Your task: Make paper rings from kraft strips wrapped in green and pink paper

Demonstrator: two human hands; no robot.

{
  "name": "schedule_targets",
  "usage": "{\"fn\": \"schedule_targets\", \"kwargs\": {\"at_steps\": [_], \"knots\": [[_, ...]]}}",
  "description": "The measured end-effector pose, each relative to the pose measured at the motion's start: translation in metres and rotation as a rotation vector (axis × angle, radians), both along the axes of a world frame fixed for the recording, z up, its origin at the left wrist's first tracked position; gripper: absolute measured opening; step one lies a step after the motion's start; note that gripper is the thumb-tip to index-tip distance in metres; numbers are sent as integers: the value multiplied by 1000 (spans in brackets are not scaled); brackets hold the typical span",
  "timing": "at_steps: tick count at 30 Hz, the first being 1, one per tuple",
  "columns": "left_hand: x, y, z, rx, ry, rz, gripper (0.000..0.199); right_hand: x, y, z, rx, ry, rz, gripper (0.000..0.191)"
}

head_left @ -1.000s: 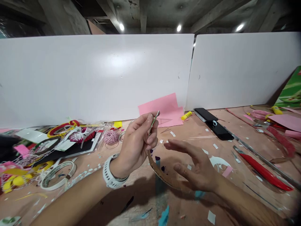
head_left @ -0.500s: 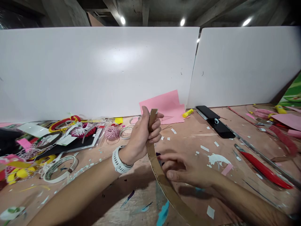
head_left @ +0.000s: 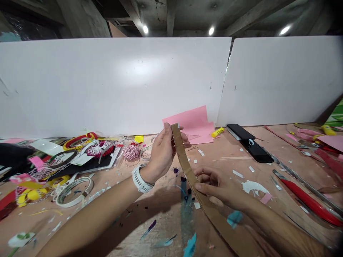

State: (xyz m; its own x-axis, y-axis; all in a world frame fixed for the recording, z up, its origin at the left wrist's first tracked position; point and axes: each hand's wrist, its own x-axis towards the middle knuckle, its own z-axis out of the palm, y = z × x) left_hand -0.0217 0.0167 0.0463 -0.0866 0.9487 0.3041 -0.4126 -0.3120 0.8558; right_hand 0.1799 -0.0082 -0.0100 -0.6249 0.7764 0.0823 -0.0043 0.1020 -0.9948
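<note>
A long, curved strip of brown cardboard (head_left: 184,160) runs from the middle of the view down to the bottom edge. Near its upper end, my left hand (head_left: 167,148) grips it, thumb on the near side and fingers behind. My right hand (head_left: 217,185) pinches the strip lower down, thumb on its face and fingers bent at its right edge. A white watch (head_left: 142,180) is on my left wrist. Behind the strip's top, a sheet of pink paper (head_left: 194,121) leans on the white board.
Left are a tape roll (head_left: 75,192), a ball of red-and-white string (head_left: 131,152) and craft scraps. On the right lie a yellow glue stick (head_left: 217,132), phones (head_left: 257,151), a red cutter knife (head_left: 308,196) and a metal ruler (head_left: 292,173). White boards (head_left: 107,89) stand behind.
The strip now lies straighter, its top leaning left. My right hand has closed on it with the thumb on its face. My left hand's hold has loosened slightly. The view has tilted up a little.
</note>
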Motion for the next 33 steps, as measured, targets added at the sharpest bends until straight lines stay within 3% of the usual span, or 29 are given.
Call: {"fn": "schedule_targets", "kwargs": {"at_steps": [4, 6, 11, 16, 33], "knots": [[9, -7, -6, -24, 48, -65, 50, -2, 1, -2, -136, 59, 76, 32], [15, -12, -9, -22, 96, -107, 46, -4, 0, -3, -44, 106, -5, 32], [24, -22, -16, -21, 197, -253, 38, 0, -2, 0, 312, 202, -401, 27], [32, -30, -21, -60, 239, -398, 34, 8, -2, 9, 389, 291, -487, 28], [39, -37, -25, -71, 225, -391, 29, 5, -2, 9, 276, 347, -477, 19]]}}
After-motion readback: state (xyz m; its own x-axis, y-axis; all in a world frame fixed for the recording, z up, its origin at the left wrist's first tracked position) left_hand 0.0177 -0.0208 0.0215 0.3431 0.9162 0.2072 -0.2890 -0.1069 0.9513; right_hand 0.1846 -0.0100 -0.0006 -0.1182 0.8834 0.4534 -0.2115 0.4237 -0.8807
